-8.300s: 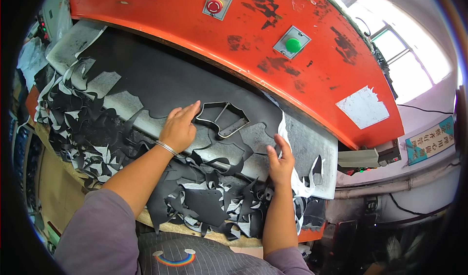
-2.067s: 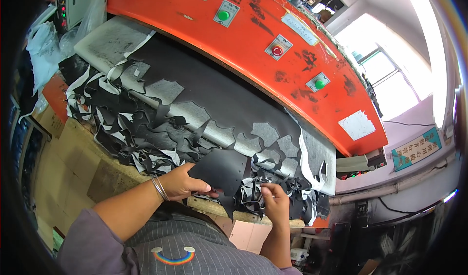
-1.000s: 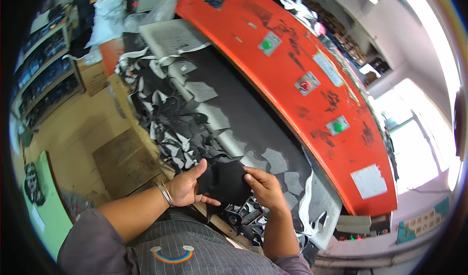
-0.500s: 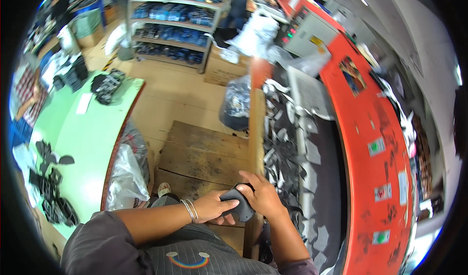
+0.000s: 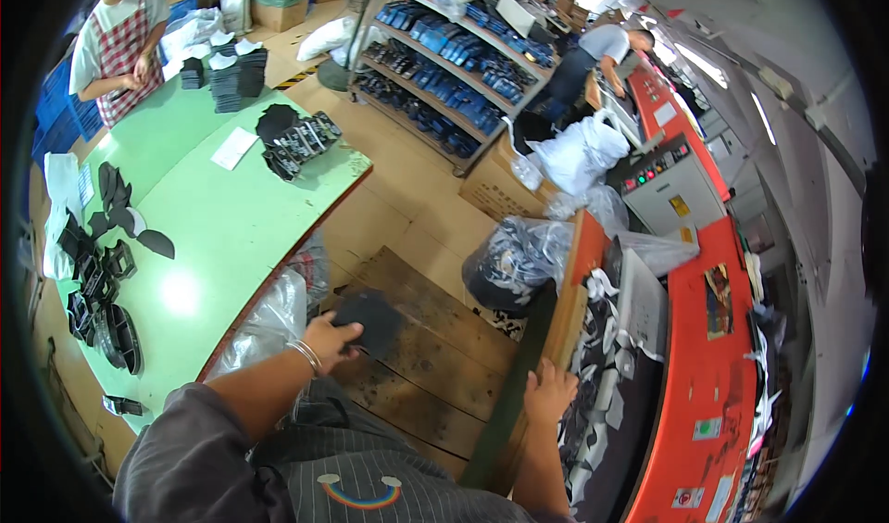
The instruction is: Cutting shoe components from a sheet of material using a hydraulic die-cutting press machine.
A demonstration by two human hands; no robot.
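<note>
My left hand (image 5: 330,341) grips a small stack of dark, rounded cut pieces (image 5: 372,323) between thumb and fingers. It holds them over the wooden platform (image 5: 433,327), near the corner of the green table. The pieces look slightly blurred, so I cannot count them. My right hand (image 5: 550,391) lies with fingers stretched out on the wooden rail (image 5: 556,312) along the red machine (image 5: 690,375). Nothing shows in that hand. Just beyond its fingertips, black and white scraps (image 5: 593,361) fill the strip inside the rail.
On the green table (image 5: 231,236) lie dark cut pieces and black-and-silver metal forms (image 5: 296,143). A person in a checked apron (image 5: 123,41) stands behind it. Stuffed plastic bags (image 5: 519,259) and a carton (image 5: 505,185) sit ahead, before a loaded shelf rack (image 5: 454,69). Another person (image 5: 593,60) leans over the machine's far end.
Both hands were together on the dark pieces; they have parted. My left hand has carried the pieces left, and my right hand has let go and rests on the rail. The view has turned left.
</note>
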